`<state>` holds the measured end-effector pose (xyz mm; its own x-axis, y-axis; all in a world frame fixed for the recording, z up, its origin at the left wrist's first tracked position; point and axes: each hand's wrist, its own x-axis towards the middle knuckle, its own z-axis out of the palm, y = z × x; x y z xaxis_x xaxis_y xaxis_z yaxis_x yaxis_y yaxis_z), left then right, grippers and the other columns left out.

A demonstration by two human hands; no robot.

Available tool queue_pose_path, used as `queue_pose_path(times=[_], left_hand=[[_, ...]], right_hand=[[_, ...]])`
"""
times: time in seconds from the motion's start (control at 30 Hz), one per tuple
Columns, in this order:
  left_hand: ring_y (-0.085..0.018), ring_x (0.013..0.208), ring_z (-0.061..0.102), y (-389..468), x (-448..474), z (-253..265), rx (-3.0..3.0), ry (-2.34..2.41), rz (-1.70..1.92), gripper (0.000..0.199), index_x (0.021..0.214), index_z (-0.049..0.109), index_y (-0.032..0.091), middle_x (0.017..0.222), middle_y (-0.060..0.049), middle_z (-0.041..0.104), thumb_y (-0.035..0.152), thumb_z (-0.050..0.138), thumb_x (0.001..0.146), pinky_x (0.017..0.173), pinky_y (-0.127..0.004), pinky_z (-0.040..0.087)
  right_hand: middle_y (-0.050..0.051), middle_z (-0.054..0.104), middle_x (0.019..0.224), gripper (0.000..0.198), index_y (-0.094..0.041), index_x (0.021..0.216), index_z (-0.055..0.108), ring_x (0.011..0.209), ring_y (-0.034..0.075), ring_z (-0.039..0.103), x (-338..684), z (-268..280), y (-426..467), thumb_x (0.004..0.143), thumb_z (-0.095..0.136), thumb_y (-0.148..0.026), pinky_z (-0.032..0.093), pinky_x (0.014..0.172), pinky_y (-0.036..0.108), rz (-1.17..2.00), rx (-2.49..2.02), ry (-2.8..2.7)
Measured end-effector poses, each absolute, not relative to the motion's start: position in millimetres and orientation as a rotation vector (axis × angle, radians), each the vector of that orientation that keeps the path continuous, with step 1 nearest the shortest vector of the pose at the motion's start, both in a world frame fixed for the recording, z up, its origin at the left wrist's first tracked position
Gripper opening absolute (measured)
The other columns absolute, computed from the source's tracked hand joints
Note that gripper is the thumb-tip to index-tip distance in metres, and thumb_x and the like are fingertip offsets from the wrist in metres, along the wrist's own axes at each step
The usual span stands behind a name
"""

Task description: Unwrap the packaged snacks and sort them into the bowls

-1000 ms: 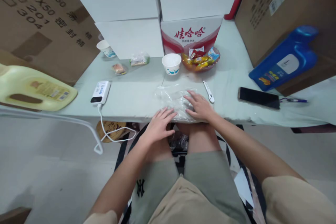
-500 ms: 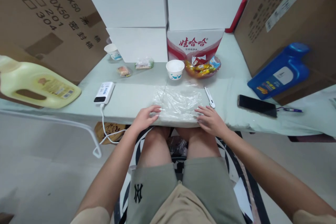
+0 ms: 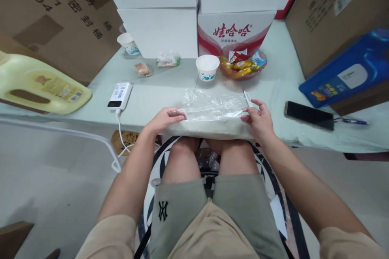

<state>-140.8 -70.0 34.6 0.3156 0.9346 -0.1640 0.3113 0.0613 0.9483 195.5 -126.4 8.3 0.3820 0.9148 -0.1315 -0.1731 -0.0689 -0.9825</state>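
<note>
Head view: left hand (image 3: 165, 120), right hand (image 3: 261, 123), fingers (image 3: 178, 119) apparently pinching one plastic sheet (image 3: 211, 106); one cutter (image 3: 247, 98), one phone (image 3: 309, 115).

a pale green, cloth-covered desk (image 3: 161, 93) stretched above a smooth, light grey floor (image 3: 67, 178); a bent white tubular rail (image 3: 75, 130) ran at left, and the light was soft and even.

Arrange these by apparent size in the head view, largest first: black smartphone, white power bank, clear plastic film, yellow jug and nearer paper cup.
1. Yellow jug, partly cut off
2. Clear plastic film
3. Black smartphone
White power bank and nearer paper cup look alike, so unranked.
</note>
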Motion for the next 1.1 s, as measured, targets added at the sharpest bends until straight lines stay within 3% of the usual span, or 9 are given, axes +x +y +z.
queue_pose_path(times=[0.17,0.3,0.43,0.53,0.63,0.73,0.83,0.93,1.1], left_hand=[[-0.016,0.076,0.068,-57.4,-123.4,28.0,1.533,1.295,1.093,0.048,0.067,0.064,0.018,0.071,-0.005,0.071,0.062,0.058,0.085,0.075,-0.027,0.051],[-0.010,0.041,0.049,-45.8,-95.1,35.7,1.575,1.404,1.147,0.046,0.068,0.050,0.021,0.050,0.003,0.056,0.059,0.048,0.093,0.048,-0.022,0.039],[-0.010,0.036,0.046,-35.9,-86.1,42.6,1.582,1.658,0.977,0.038,0.073,0.052,0.020,0.048,0.004,0.054,0.052,0.052,0.093,0.046,-0.023,0.036],[-0.011,0.044,0.052,-38.5,-92.1,34.3,1.478,1.639,1.017,0.029,0.097,0.053,0.021,0.060,0.004,0.060,0.048,0.059,0.088,0.052,-0.023,0.041],[-0.013,0.066,0.063,-46.9,-100.2,19.2,1.486,1.398,1.111,0.047,0.121,0.041,0.023,0.073,0.004,0.063,0.038,0.064,0.083,0.069,-0.025,0.049],[-0.014,0.073,0.065,-52.5,-104.4,8.3,1.559,1.289,1.135,0.038,0.117,0.046,0.022,0.072,0.004,0.059,0.035,0.059,0.084,0.075,-0.026,0.051],[-0.010,0.058,0.058,-52.4,-104.6,6.8,1.568,1.359,1.134,0.023,0.104,0.055,0.021,0.082,0.001,0.061,0.037,0.051,0.088,0.059,-0.023,0.046],[-0.007,0.051,0.050,-51.1,-103.9,10.6,1.607,1.436,1.080,0.025,0.104,0.060,0.018,0.096,-0.004,0.067,0.035,0.049,0.089,0.050,-0.023,0.040],[-0.007,0.052,0.048,-56.4,-108.1,10.9,1.726,1.516,1.015,0.039,0.120,0.061,0.017,0.122,-0.008,0.069,0.029,0.054,0.084,0.059,-0.025,0.046]], right_hand=[[-0.003,0.070,0.086,0.044,-0.026,0.108,0.050,0.051,0.008,0.060,192.3,4.6,-120.1,0.072,0.066,-0.045,0.035,0.040,0.017,0.957,-1.460,-0.839],[0.001,0.073,0.094,0.058,-0.027,0.124,0.047,0.057,0.012,0.064,191.6,0.1,-124.0,0.073,0.068,-0.049,0.043,0.044,0.021,0.983,-1.494,-0.937],[-0.002,0.069,0.076,0.049,-0.023,0.115,0.056,0.056,0.012,0.062,192.6,0.8,-127.5,0.076,0.068,-0.050,0.052,0.055,0.026,0.863,-1.498,-1.019],[-0.002,0.068,0.077,0.041,-0.022,0.109,0.058,0.050,0.009,0.057,193.7,3.0,-123.6,0.080,0.063,-0.051,0.050,0.051,0.024,0.804,-1.495,-0.990],[-0.001,0.070,0.086,0.037,-0.023,0.108,0.058,0.048,0.007,0.054,194.3,3.2,-115.9,0.083,0.059,-0.050,0.050,0.050,0.022,0.810,-1.478,-0.954],[0.003,0.072,0.099,0.035,-0.022,0.106,0.060,0.051,0.007,0.056,194.7,0.5,-111.7,0.084,0.057,-0.049,0.054,0.056,0.024,0.816,-1.472,-0.900],[0.008,0.071,0.118,0.040,-0.022,0.112,0.063,0.059,0.010,0.063,195.3,-3.2,-114.3,0.079,0.063,-0.046,0.058,0.063,0.030,0.845,-1.456,-0.966],[0.013,0.063,0.138,0.053,-0.022,0.125,0.062,0.059,0.012,0.065,195.8,-5.8,-118.2,0.076,0.067,-0.042,0.058,0.060,0.032,0.876,-1.485,-1.114],[0.014,0.059,0.143,0.064,-0.023,0.138,0.057,0.048,0.010,0.056,195.8,-7.4,-114.0,0.077,0.065,-0.037,0.058,0.059,0.035,0.794,-1.580,-1.309]])
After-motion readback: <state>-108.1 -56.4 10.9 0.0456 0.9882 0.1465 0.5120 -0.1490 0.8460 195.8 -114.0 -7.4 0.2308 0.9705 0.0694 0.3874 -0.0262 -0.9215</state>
